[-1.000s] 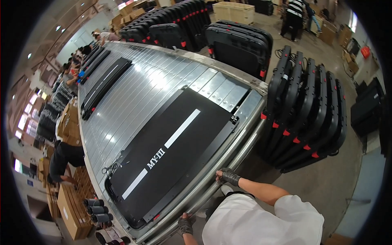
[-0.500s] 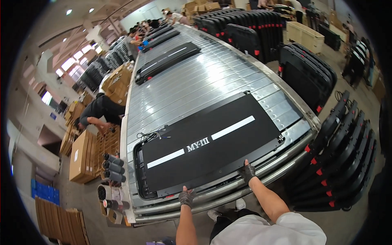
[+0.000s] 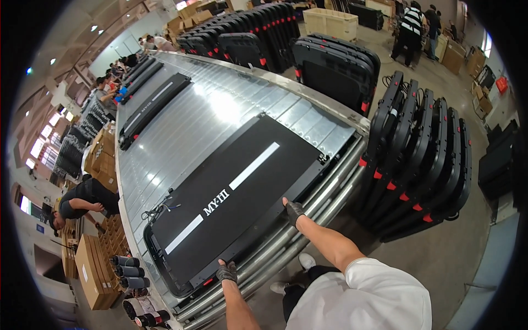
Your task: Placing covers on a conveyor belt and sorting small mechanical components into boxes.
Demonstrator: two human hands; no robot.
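Flat black treadmill deck [image 3: 236,198] with a white stripe lies at the near end of a long metal conveyor surface [image 3: 198,118]. Left hand [image 3: 226,271], gloved, fingers curled on the deck's near edge. Right hand [image 3: 293,212], gloved, fingers spread narrow, pressing the same edge further along. Folded black treadmills [image 3: 421,159] stand upright on the concrete floor [image 3: 451,247] to the right. Cardboard boxes [image 3: 93,269] stacked left; a crouching worker [image 3: 82,201] beside them
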